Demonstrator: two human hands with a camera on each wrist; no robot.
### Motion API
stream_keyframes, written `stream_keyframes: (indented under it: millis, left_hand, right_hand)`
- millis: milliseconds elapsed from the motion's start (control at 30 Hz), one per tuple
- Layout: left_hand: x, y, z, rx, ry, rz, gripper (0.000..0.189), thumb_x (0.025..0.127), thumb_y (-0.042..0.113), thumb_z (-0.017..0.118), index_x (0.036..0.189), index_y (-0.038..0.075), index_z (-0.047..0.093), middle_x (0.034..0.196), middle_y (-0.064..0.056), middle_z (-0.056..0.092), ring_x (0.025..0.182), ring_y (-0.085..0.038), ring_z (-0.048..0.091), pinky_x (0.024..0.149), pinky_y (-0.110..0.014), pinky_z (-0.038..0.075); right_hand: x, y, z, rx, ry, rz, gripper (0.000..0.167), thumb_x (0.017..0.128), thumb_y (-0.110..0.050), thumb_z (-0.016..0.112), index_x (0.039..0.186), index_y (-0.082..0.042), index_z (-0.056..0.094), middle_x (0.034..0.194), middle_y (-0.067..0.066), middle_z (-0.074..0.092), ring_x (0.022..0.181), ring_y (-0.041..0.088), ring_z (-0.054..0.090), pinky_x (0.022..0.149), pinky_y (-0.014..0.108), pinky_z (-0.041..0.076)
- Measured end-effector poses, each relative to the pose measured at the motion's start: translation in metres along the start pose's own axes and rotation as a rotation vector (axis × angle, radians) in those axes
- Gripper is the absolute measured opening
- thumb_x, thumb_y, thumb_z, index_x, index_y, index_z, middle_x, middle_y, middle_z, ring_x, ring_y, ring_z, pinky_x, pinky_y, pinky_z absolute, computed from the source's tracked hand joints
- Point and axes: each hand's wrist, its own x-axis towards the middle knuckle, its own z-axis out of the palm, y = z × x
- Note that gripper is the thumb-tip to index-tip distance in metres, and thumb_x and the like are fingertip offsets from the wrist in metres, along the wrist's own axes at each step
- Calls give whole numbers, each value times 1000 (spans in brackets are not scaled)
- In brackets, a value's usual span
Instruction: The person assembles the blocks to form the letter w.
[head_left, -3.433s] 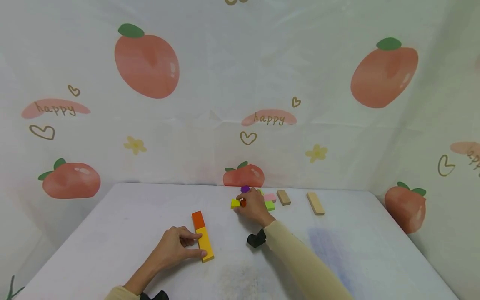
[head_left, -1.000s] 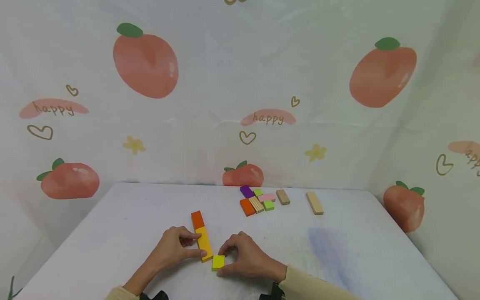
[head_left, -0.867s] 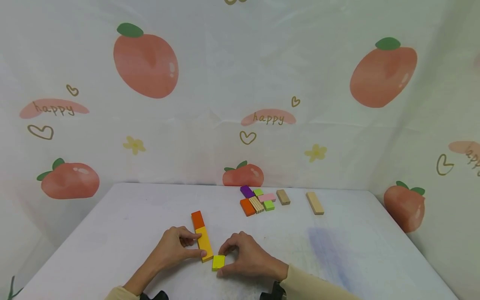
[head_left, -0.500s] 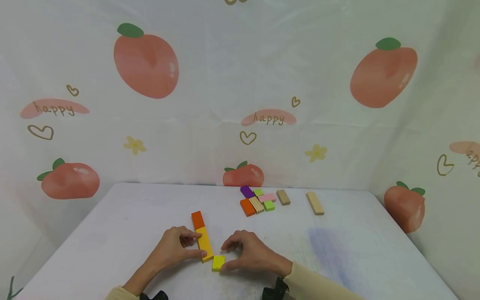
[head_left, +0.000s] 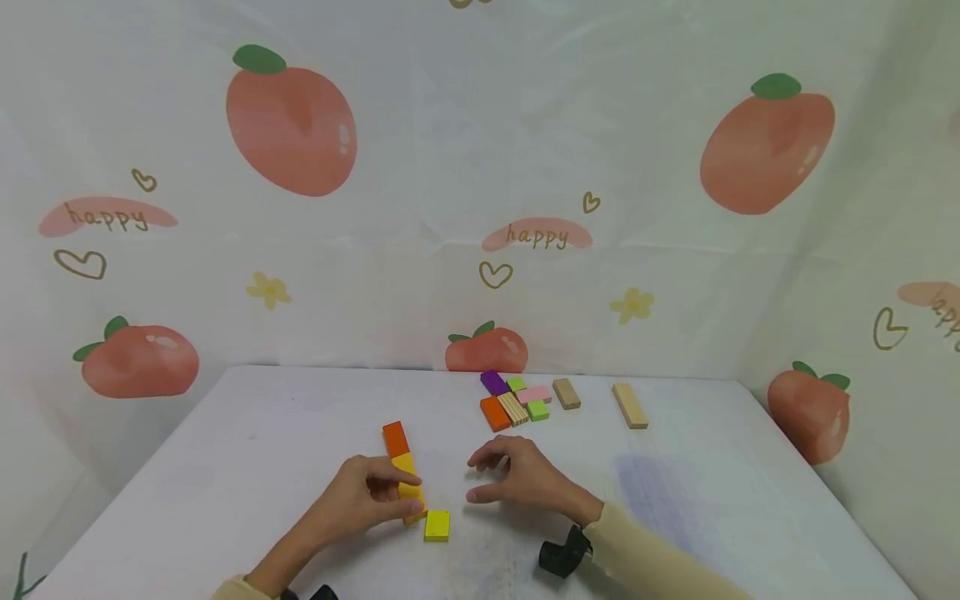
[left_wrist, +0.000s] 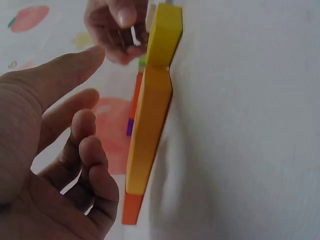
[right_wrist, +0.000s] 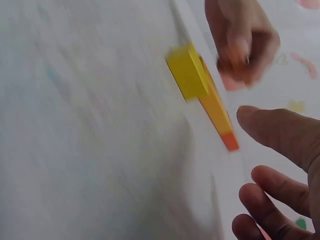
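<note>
My left hand (head_left: 358, 500) hovers over the long amber block (head_left: 408, 492), which lies flat on the table. In the left wrist view, thumb and fingers are relaxed and stand apart from that amber block (left_wrist: 149, 131). An orange block (head_left: 396, 439) meets its far end, in line with it. By its near right corner sits a small yellow block (head_left: 437, 526), free of both hands. My right hand (head_left: 534, 478) is raised to the right of these blocks, thumb and fingers spread with nothing between them, as the right wrist view also shows.
Toward the back of the white table (head_left: 300, 417) is a cluster with a purple block (head_left: 494, 383), an orange-red block (head_left: 495, 413), a striped wooden piece (head_left: 513, 409), a pink block (head_left: 534, 395) and green blocks. Two plain wooden blocks lie farther right, the longer block (head_left: 630, 406) outermost.
My right hand brought the yellow block from the back cluster to the amber block's near end, released it and drew away up and right. My left hand has let go of the amber block and lifted slightly.
</note>
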Motion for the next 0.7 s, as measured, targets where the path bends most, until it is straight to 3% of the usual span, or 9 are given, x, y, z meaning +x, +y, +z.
stream_keyframes:
  millis: [200,533,700]
  left_hand:
    - [-2,7,13,-51,-94,47,26,85,29,84,99,8,81,68,9,56,61,-2,46,53,-19,38]
    - [-3,8,20,24,-105,44,22,83,29,85,97,12,82,69,13,57,64,-2,45,55,-19,36]
    - [-3,9,20,61,-110,35,22,83,31,85,96,14,83,68,14,56,64,-2,45,56,-19,37]
  right_hand:
    - [8,15,-16,-2,99,32,31,85,-24,84,109,-7,74,96,-1,68,90,17,60,79,27,51]
    - [28,28,-39,-85,250,70,26,85,-11,83,109,-3,75,93,2,67,84,15,59,77,27,52]
    - [42,28,-45,-195,242,75,37,85,-12,83,119,-5,74,98,6,62,90,20,54,76,32,48]
